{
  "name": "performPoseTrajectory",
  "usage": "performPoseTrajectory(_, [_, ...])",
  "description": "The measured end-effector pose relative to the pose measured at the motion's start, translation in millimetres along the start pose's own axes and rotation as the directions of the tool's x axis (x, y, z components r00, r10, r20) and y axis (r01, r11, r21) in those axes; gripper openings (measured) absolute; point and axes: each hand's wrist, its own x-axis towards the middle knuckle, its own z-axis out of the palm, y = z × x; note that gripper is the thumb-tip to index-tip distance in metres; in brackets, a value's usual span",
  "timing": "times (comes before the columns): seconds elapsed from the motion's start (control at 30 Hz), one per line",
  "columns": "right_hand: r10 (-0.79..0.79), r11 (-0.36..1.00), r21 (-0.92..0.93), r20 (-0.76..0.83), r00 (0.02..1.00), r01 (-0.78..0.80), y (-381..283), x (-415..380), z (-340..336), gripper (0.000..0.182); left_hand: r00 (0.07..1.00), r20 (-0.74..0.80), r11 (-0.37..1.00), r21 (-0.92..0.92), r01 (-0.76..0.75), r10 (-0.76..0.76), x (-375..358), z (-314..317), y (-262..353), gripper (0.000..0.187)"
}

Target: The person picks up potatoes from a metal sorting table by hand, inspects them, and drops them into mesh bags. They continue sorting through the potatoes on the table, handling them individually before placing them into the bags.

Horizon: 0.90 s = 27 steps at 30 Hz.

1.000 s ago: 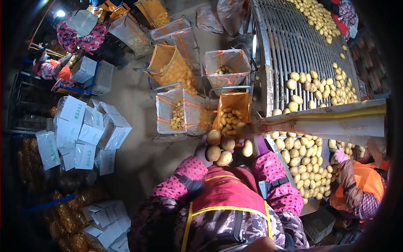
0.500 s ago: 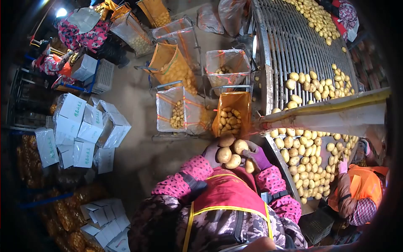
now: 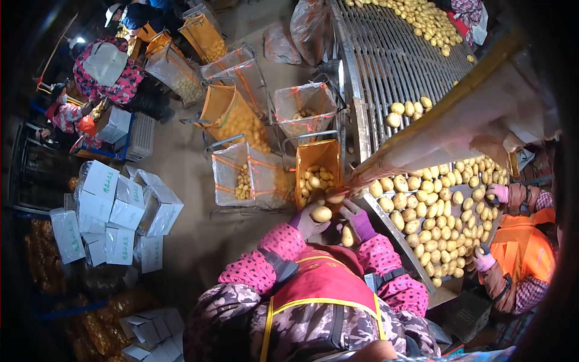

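Both my hands wear purple gloves and are close together in front of my red apron. My left hand (image 3: 309, 224) is closed round a potato (image 3: 321, 214). Under the palm of my right hand (image 3: 360, 223), a second potato (image 3: 348, 235) is gripped against the fingers. Just beyond my hands, a darker potato (image 3: 336, 196) is at the near edge of an orange mesh bag (image 3: 306, 158), apart from my fingers. That bag hangs open on a metal frame, with several potatoes inside.
To my right, potatoes cover a sorting table (image 3: 386, 220), below a slatted metal conveyor (image 3: 377, 72). A plastic sheet (image 3: 446, 133) hangs across it. A co-worker in an orange vest (image 3: 515, 250) reaches over the potatoes. More framed bags (image 3: 232, 193) and white boxes (image 3: 126, 205) stand left.
Several potatoes bunched between my hands have left them, and the darker one is now at the bag. My hands have moved apart slightly. The view has shifted, and the sheet slants more steeply.
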Motion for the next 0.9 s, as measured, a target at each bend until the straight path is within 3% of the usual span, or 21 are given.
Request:
performPoseTrajectory(0.07, [0.078, 0.997, -0.011, 0.067, 0.995, -0.077, -6.2, -10.4, 3.0, 0.065, 0.999, -0.021, 0.998, 0.048, -0.041, 0.042, 1.0, -14.6, -8.5, 0.033])
performPoseTrajectory(0.1, [0.09, 0.994, 0.053, 0.056, 0.994, -0.093, -11.3, -18.8, 8.3, 0.062, 0.972, 0.082, 0.884, 0.404, -0.235, 0.221, 6.5, -32.0, -16.3, 0.033])
performPoseTrajectory(0.13, [0.093, 0.992, 0.073, 0.102, 0.99, -0.101, -5.6, -21.3, -1.7, 0.055, 0.886, 0.232, 0.505, 0.751, -0.426, 0.403, 15.2, -50.9, -25.3, 0.034])
performPoseTrajectory(0.17, [-0.008, 0.989, 0.15, 0.109, 0.994, -0.008, 9.0, -22.0, -11.0, 0.049, 0.845, 0.263, 0.354, 0.82, -0.45, 0.465, 23.8, -65.0, -33.5, 0.035])
performPoseTrajectory(0.2, [-0.114, 0.97, 0.225, 0.102, 0.988, 0.089, 20.9, -24.1, -18.5, 0.043, 0.882, 0.157, 0.474, 0.794, -0.38, 0.445, 33.9, -78.9, -41.9, 0.036])
performPoseTrajectory(0.23, [0.005, 0.913, 0.407, 0.06, 0.998, -0.029, 22.5, -28.5, -19.3, 0.04, 0.976, -0.026, 0.868, 0.463, -0.181, 0.217, 33.8, -71.0, -36.2, 0.025])
performPoseTrajectory(0.27, [0.123, 0.8, 0.585, 0.052, 0.991, -0.13, 21.8, -33.7, -21.4, 0.037, 0.978, -0.207, 0.999, -0.033, 0.024, -0.03, 32.4, -60.1, -29.7, 0.034])
performPoseTrajectory(0.33, [0.007, 0.904, 0.416, 0.216, 0.976, -0.099, -1.5, -71.3, -25.4, 0.037, 0.975, -0.184, 0.981, -0.17, 0.096, -0.127, 38.6, -67.0, -36.5, 0.029])
performPoseTrajectory(0.43, [-0.005, 0.925, 0.377, 0.118, 0.993, -0.04, 11.3, -99.1, -29.1, 0.041, 0.944, 0.116, 0.899, -0.289, 0.328, -0.308, 21.4, -17.7, -34.9, 0.033])
performPoseTrajectory(0.53, [-0.191, 0.838, 0.532, 0.082, 0.978, 0.119, 57.1, -92.5, -63.8, 0.041, 0.986, 0.056, 0.985, -0.055, 0.163, -0.16, 29.1, -6.9, -54.5, 0.046])
performPoseTrajectory(0.57, [0.012, 0.686, 0.727, 0.031, 0.999, -0.031, 50.0, -97.4, -69.4, 0.043, 0.992, 0.044, 0.993, 0.026, 0.116, -0.117, 36.9, -6.1, -59.6, 0.052])
performPoseTrajectory(0.6, [0.007, 0.665, 0.746, -0.015, 1.0, 0.006, 51.3, -97.0, -77.7, 0.045, 0.986, 0.051, 0.988, 0.024, 0.155, -0.156, 43.5, -14.8, -58.9, 0.052])
performPoseTrajectory(0.67, [0.059, 0.684, 0.729, -0.087, 0.994, 0.023, 23.6, -116.2, -90.4, 0.046, 0.97, 0.065, 0.972, 0.011, 0.234, -0.234, 61.7, -44.0, -50.9, 0.053])
performPoseTrajectory(0.7, [0.058, 0.671, 0.741, -0.101, 0.993, 0.036, 21.0, -120.1, -101.8, 0.046, 0.909, 0.072, 0.878, -0.238, 0.416, -0.411, 59.3, -46.3, -38.2, 0.048])
performPoseTrajectory(0.73, [0.066, 0.615, 0.786, -0.14, 0.988, 0.071, 22.8, -119.1, -113.4, 0.048, 0.952, -0.04, 0.911, -0.306, 0.278, -0.304, 56.7, -30.1, -40.0, 0.06])
performPoseTrajectory(0.8, [0.08, 0.447, 0.884, -0.19, 0.979, 0.135, 37.5, -108.5, -145.1, 0.042, 0.958, -0.235, 0.984, -0.103, 0.145, -0.166, 59.8, -27.3, -54.0, 0.069])
performPoseTrajectory(0.83, [0.093, 0.461, 0.871, -0.238, 0.967, 0.17, 36.9, -111.3, -147.9, 0.041, 0.948, -0.294, 0.991, 0.003, 0.132, -0.125, 60.8, -26.8, -56.0, 0.075])
performPoseTrajectory(0.9, [0.123, 0.491, 0.838, -0.336, 0.934, 0.237, 36.2, -117.6, -153.7, 0.039, 0.946, -0.183, 0.908, 0.281, 0.311, -0.267, 58.0, -9.9, -76.2, 0.078])
